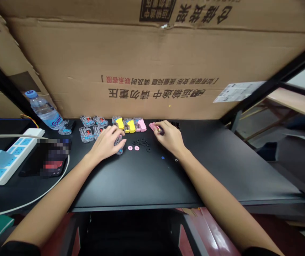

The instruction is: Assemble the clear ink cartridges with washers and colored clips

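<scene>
Two bare hands of mine work over the black worktop [141,181] in the head view. My left hand [104,143] holds a clear plastic piece [119,147], its thumb and fingers curved around the sides. My right hand [171,138] reaches to a pink piece [152,126]; the fingers are bent close together and touch it, but I cannot tell whether they pinch it. A small dark object [161,132] shows between that thumb and the fingers.

Four clear cases [86,135] lie beyond and to the left of my left hand, partly covered by it at one edge. Between my hands, along the back, sit two cases with yellow parts [131,126] and one case with a pink part [141,125], in a row. Nearer me lie two pink rings [136,148], side by side, with a loose group of black rings [143,144] to their right. A blue disc [163,158] and a tiny pale ring [176,160] are nearer still. Some black pieces [177,124] show behind my right hand.

At the far left a water bottle [47,111] leans to one side, and a white power strip [15,156] lies closer to me. Brown cardboard [152,57] stands upright along the back.
</scene>
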The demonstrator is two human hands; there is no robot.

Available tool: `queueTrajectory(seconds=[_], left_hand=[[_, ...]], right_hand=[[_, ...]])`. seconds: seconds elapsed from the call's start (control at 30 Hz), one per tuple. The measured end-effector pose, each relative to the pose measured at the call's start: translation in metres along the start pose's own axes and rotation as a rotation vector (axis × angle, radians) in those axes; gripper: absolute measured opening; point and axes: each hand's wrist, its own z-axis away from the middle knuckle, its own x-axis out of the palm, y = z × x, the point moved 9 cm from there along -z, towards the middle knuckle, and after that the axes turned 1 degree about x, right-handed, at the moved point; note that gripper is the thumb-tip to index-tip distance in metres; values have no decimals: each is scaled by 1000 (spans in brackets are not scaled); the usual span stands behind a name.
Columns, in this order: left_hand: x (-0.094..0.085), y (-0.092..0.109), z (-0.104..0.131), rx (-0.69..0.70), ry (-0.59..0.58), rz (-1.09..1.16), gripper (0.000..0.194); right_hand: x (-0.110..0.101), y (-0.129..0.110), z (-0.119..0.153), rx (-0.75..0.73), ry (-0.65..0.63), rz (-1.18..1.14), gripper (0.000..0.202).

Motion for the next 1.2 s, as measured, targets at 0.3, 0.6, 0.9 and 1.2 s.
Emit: queueTrajectory(seconds=[0.3, 0.6, 0.9, 1.2], left_hand=[[13, -11, 7, -10, -188, 105, 21], [5, -43, 8, -123, -193, -113, 17], [5, -48, 8, -104, -114, -187, 18], [2, -57, 7, -152, -98, -239, 33]], right_hand=[[29, -19, -1, -96, -165, 123, 38], [34, -29, 2, -144, -232, 125, 31], [35, -29, -5, 54, -230, 174, 43], [35, -34, -5, 134, -230, 189, 31]])
